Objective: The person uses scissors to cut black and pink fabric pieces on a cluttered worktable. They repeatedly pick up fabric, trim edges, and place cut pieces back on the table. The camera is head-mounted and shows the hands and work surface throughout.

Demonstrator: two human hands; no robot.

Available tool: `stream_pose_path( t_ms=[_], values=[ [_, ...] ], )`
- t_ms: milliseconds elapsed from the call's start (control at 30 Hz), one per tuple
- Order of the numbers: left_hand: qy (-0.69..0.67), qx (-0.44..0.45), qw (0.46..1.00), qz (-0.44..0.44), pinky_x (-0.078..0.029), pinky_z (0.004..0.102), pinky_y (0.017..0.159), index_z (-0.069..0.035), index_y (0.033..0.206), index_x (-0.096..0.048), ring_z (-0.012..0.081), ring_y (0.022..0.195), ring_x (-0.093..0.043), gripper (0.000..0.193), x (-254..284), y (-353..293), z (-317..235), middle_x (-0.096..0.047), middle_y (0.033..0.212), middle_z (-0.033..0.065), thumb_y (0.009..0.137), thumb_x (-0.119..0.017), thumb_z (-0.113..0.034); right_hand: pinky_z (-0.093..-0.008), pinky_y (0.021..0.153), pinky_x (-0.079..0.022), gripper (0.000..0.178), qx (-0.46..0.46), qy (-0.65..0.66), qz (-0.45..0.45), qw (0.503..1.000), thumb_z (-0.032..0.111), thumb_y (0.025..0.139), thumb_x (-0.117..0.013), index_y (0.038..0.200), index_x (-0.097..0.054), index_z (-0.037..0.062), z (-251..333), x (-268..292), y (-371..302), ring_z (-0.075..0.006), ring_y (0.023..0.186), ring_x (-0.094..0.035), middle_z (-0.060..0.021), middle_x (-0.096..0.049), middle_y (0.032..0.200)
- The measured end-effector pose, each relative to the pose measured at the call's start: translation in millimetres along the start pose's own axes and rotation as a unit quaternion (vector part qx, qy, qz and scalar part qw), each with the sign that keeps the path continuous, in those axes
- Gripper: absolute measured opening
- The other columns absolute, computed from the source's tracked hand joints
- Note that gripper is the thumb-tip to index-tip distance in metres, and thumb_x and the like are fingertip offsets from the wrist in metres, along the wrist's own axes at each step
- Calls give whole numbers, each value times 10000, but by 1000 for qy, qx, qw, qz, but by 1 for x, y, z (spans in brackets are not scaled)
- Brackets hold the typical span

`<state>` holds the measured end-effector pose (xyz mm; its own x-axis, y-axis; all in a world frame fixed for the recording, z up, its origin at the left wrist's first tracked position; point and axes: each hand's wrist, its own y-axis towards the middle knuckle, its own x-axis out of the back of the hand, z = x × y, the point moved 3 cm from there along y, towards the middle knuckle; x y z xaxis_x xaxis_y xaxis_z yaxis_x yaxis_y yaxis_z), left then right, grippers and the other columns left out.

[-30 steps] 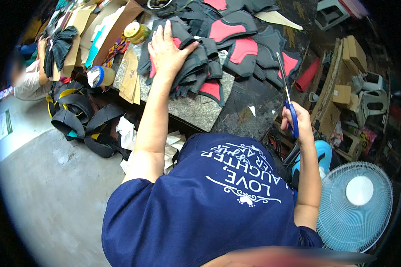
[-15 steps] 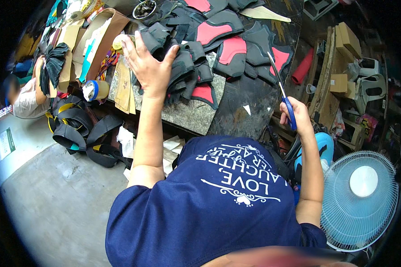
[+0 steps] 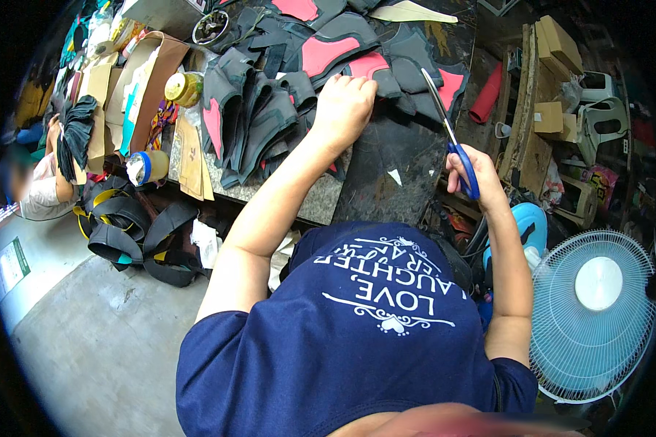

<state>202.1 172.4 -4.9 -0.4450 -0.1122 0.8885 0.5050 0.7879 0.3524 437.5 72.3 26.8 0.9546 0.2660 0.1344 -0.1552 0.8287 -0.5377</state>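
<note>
My left hand (image 3: 346, 109) lies over the near edge of a black-and-pink cut fabric piece (image 3: 369, 65), fingers curled down onto it; the fingertips are hidden. In my right hand (image 3: 475, 173) is a pair of scissors (image 3: 440, 102) with blue handles, the long blades pointing away from me above the table's right side. A fanned stack of dark cut pieces (image 3: 249, 120), one showing pink, sits left of my left hand. More black-and-pink pieces (image 3: 330, 52) overlap farther back. A small white scrap (image 3: 394, 177) lies on the dark table (image 3: 375, 156).
Left of the stack stand a yellow-lidded jar (image 3: 184, 89), a blue-rimmed jar (image 3: 148, 167) and a cardboard box (image 3: 153, 91). Black straps (image 3: 169, 244) hang below. A person (image 3: 47, 182) is at far left. A fan (image 3: 594, 313) stands at right, near wooden shelving (image 3: 526, 116).
My left hand has moved right, from the dark stack to the black-and-pink piece, and its spread fingers have curled. The stack now shows fanned out at left. The scissors stay in my right hand.
</note>
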Motion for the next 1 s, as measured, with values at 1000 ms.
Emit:
stream_pose_path(
  t_ms=[1000],
  values=[
    [-123, 94, 982, -109, -511, 343, 662, -48, 973, -637, 278, 748, -655, 216, 23, -23, -36, -658, 835, 123, 775, -698, -109, -201, 486, -447, 621, -60, 172, 65, 981, 600, 940, -374, 870, -561, 12, 3, -28, -21, -132, 491, -590, -104, -625, 603]
  ],
)
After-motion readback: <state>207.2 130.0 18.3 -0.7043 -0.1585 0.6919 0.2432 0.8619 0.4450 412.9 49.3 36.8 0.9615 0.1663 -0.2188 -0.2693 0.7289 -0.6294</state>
